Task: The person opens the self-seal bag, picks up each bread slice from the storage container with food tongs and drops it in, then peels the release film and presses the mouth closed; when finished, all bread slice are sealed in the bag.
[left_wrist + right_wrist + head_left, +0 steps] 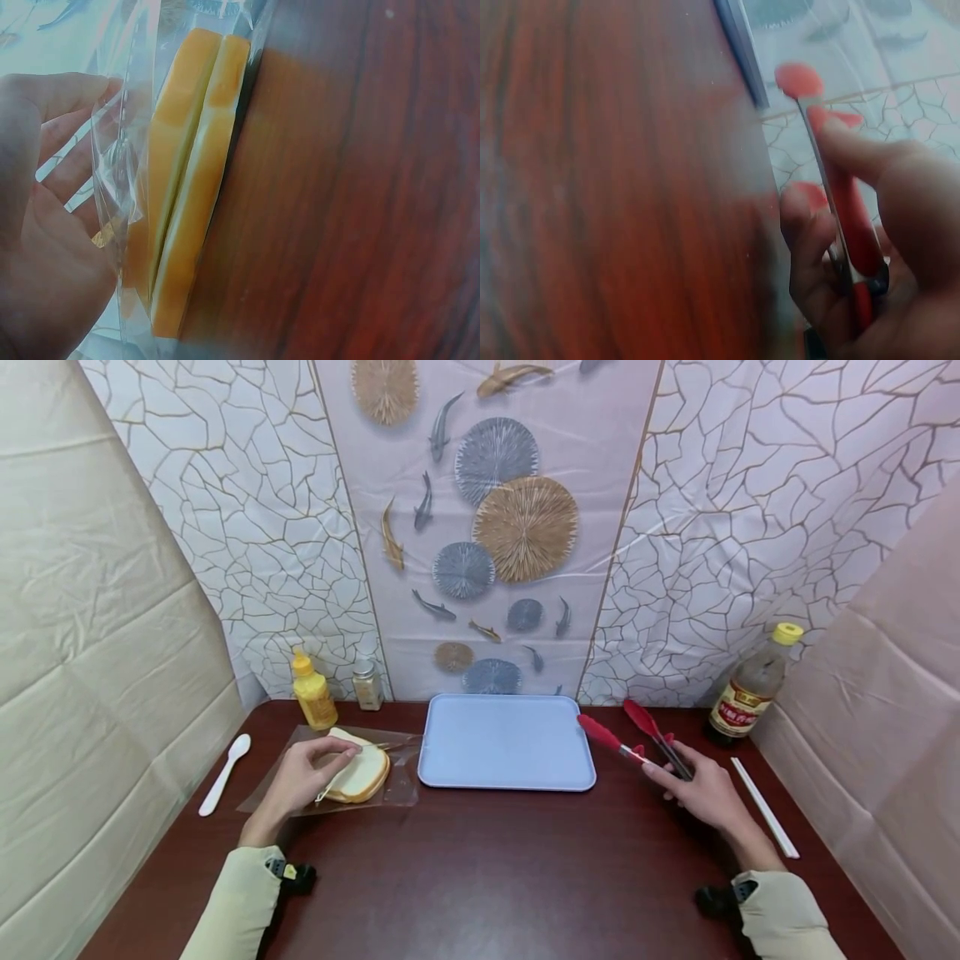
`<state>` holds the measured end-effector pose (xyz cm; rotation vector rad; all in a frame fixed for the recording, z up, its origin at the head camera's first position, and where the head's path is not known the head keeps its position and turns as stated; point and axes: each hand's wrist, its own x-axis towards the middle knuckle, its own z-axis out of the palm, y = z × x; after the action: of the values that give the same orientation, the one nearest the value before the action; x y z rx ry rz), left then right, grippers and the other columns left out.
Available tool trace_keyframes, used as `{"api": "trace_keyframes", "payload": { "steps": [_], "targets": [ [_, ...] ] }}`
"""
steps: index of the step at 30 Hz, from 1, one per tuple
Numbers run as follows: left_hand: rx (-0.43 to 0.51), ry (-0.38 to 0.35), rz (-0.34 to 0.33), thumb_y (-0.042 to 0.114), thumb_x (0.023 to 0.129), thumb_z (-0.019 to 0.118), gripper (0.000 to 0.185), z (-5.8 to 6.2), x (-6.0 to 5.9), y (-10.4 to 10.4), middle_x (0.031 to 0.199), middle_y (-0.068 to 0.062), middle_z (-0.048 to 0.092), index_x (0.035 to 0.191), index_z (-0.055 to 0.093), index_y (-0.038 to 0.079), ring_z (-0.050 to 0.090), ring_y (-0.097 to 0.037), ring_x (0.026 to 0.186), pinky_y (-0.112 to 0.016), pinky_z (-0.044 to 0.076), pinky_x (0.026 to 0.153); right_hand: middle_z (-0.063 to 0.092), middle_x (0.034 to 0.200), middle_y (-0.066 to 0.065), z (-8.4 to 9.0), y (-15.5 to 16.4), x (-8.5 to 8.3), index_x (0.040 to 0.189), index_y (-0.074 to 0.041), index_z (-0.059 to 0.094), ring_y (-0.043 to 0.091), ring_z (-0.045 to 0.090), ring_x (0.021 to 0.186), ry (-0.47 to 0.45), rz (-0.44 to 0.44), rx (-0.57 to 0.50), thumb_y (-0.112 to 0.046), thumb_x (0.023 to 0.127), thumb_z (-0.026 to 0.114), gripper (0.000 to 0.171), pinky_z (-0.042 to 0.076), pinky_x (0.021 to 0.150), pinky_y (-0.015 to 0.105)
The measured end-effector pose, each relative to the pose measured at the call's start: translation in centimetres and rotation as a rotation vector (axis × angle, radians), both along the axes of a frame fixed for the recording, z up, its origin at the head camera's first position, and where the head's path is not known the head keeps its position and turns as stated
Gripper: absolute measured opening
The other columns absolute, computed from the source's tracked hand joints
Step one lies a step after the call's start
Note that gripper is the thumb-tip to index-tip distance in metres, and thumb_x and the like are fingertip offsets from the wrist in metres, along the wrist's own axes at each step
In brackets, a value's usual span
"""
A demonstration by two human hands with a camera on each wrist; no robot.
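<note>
My left hand [303,774] pinches the edge of a clear plastic bag [402,787] between thumb and fingertips. Two stacked slices of bread [365,772] lie in the bag on the table. In the left wrist view, the brown crusts of the bread [196,187] show side by side, close to my fingers [71,94]. On the other side, my right hand [705,789] grips a pair of tongs [663,742] with red tips, spread apart and pointing toward the back. The right wrist view shows my thumb and fingers wrapped round the red handle of the tongs [853,217].
A light blue tray [506,743] lies at the back middle. Left of the bread rests a white spoon [225,774]; behind are a yellow squeeze bottle [315,697] and a small shaker jar [367,687]. At right stand a sauce bottle [746,693] and white chopsticks [765,808].
</note>
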<state>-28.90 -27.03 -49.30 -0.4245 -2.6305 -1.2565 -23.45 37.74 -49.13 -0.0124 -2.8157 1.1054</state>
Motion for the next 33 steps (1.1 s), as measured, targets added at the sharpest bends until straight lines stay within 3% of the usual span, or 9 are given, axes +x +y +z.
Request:
{"api": "trace_keyframes", "payload": {
  "steps": [4, 8, 14, 17, 23, 27, 33],
  "targets": [
    [0.0, 0.012, -0.004, 0.035, 0.103, 0.077, 0.021, 0.0, 0.0, 0.0, 0.114, 0.0, 0.083, 0.117, 0.084, 0.021, 0.069, -0.012, 0.115, -0.045, 0.052, 0.105, 0.077, 0.087, 0.01, -0.2, 0.4, 0.1, 0.164, 0.003, 0.038, 0.013, 0.069, 0.064, -0.018, -0.056, 0.02, -0.055, 0.099, 0.075, 0.095, 0.052, 0.057, 0.028],
    [-0.005, 0.005, 0.0, 0.037, 0.103, 0.077, 0.021, 0.0, 0.1, 0.0, 0.114, 0.003, 0.083, 0.116, 0.084, 0.022, 0.068, -0.009, 0.114, -0.041, 0.052, 0.104, 0.079, 0.102, 0.013, -0.3, 0.4, 0.1, 0.158, 0.006, 0.045, 0.018, 0.072, 0.077, -0.002, -0.079, 0.066, -0.054, 0.097, 0.078, 0.092, 0.052, 0.067, 0.03],
    [-0.008, 0.002, -0.005, 0.037, 0.103, 0.077, 0.021, -0.1, 0.1, 0.0, 0.113, 0.003, 0.082, 0.117, 0.084, 0.022, 0.069, -0.012, 0.115, -0.045, 0.052, 0.104, 0.072, 0.122, 0.03, 0.2, 0.2, 0.3, 0.144, 0.011, 0.058, 0.041, 0.065, 0.106, -0.029, -0.127, 0.19, -0.064, 0.092, 0.079, 0.093, 0.053, 0.087, 0.053],
    [-0.004, 0.005, -0.013, 0.036, 0.103, 0.077, 0.022, -0.1, 0.1, 0.0, 0.113, 0.001, 0.083, 0.117, 0.084, 0.021, 0.07, -0.015, 0.115, -0.049, 0.053, 0.105, 0.065, 0.126, 0.036, 0.5, 0.1, 0.4, 0.142, 0.014, 0.057, 0.045, 0.062, 0.109, -0.095, -0.133, 0.238, -0.07, 0.089, 0.078, 0.101, 0.053, 0.087, 0.061],
    [-0.029, -0.016, -0.022, 0.038, 0.103, 0.077, 0.022, -0.3, -0.1, -0.2, 0.115, 0.003, 0.083, 0.117, 0.084, 0.023, 0.07, -0.016, 0.117, -0.051, 0.051, 0.108, 0.065, 0.122, 0.034, 0.7, 0.0, 0.6, 0.143, 0.014, 0.054, 0.045, 0.063, 0.109, -0.125, -0.131, 0.26, -0.071, 0.089, 0.078, 0.103, 0.054, 0.083, 0.06],
    [-0.053, -0.024, -0.015, 0.04, 0.102, 0.077, 0.022, -0.4, -0.2, -0.8, 0.115, 0.006, 0.082, 0.117, 0.083, 0.025, 0.07, -0.016, 0.118, -0.049, 0.05, 0.109, 0.064, 0.124, 0.035, 0.8, -0.1, 0.6, 0.146, 0.013, 0.051, 0.047, 0.061, 0.11, -0.08, -0.108, 0.266, -0.068, 0.091, 0.077, 0.102, 0.053, 0.086, 0.063],
    [-0.087, -0.029, -0.009, 0.04, 0.101, 0.079, 0.022, -0.3, -0.1, -1.9, 0.115, 0.006, 0.082, 0.118, 0.083, 0.026, 0.071, -0.016, 0.116, -0.037, 0.053, 0.104, 0.051, 0.144, 0.042, 1.0, -1.0, 0.3, 0.152, 0.011, 0.045, 0.06, 0.047, 0.129, 0.117, -0.138, 0.243, -0.056, 0.094, 0.079, 0.096, 0.04, 0.106, 0.072]
  ]
}}
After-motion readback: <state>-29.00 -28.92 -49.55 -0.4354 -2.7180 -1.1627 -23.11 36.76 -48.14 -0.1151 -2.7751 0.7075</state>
